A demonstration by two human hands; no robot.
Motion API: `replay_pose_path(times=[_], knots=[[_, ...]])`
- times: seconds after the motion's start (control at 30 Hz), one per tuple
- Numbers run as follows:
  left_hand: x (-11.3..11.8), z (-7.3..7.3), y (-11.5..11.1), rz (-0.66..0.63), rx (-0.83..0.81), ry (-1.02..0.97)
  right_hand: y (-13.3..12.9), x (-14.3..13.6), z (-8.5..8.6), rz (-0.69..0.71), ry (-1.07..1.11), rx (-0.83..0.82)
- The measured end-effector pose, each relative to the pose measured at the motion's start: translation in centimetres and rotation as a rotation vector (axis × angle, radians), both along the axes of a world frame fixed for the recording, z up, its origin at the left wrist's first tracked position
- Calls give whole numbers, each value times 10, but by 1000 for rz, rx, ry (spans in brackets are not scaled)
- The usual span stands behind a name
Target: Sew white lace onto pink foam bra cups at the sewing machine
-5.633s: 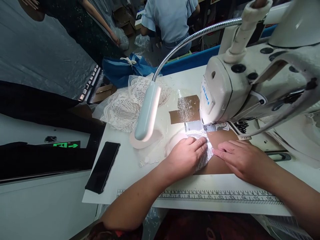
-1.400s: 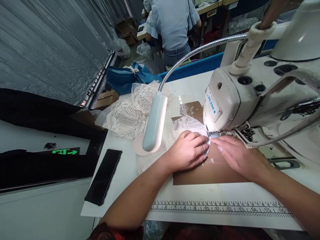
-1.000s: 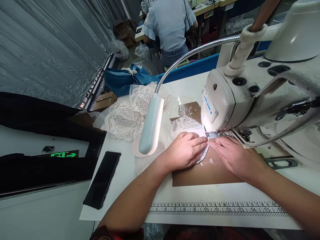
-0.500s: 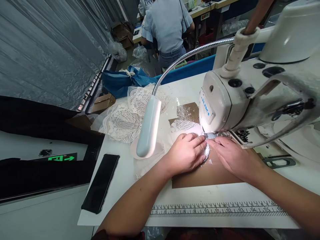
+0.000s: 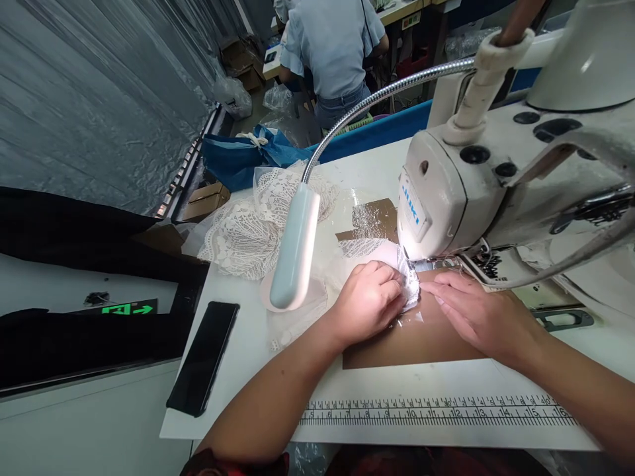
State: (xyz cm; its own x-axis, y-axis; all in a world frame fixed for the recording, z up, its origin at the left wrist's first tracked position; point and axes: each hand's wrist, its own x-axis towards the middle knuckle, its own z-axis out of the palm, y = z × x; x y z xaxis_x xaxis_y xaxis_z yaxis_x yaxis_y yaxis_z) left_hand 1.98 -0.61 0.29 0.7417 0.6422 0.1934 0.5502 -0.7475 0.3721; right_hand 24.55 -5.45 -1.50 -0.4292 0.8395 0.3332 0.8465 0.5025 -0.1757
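Note:
A white lace fabric piece (image 5: pixel 411 291) lies under the needle area of the sewing machine (image 5: pixel 436 198), part of it hidden by fingers and the machine head. My left hand (image 5: pixel 372 301) has its fingers bent and closed on the left side of this lace. To the right, my right hand (image 5: pixel 479 311) lies low over the brown sheet (image 5: pixel 421 344), its fingers stretched out. The foremost fingertip comes up to the lace's right edge; I cannot tell whether it touches.
A lamp (image 5: pixel 296 248) on a bendable metal neck hangs left of the machine. Cream lace pieces (image 5: pixel 243 241) are heaped at the back left. A black phone (image 5: pixel 203 357) lies at the table's left edge, and a printed ruler (image 5: pixel 436 413) runs along the front. A co-worker (image 5: pixel 330 53) sits beyond.
More of the white lace shows between my hands. My left fingers have drawn back and curled; my right hand has shifted slightly right. The view has shifted a little.

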Motion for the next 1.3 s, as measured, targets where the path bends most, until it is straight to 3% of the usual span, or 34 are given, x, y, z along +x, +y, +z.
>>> replay_pose_path(times=[0.2,0.4,0.73,0.97,1.3], knots=[[0,-3,-2,-37,70,-4,3,-4,-1,11,65,28],[-2,-5,-3,-70,128,8,4,-6,-4,99,-40,65],[-3,0,2,-61,168,40,7,-7,-2,54,-95,99],[-5,-1,2,-142,176,44,2,-3,-12,115,-49,118],[-7,-4,8,-42,197,47,9,-14,2,91,-145,165]])
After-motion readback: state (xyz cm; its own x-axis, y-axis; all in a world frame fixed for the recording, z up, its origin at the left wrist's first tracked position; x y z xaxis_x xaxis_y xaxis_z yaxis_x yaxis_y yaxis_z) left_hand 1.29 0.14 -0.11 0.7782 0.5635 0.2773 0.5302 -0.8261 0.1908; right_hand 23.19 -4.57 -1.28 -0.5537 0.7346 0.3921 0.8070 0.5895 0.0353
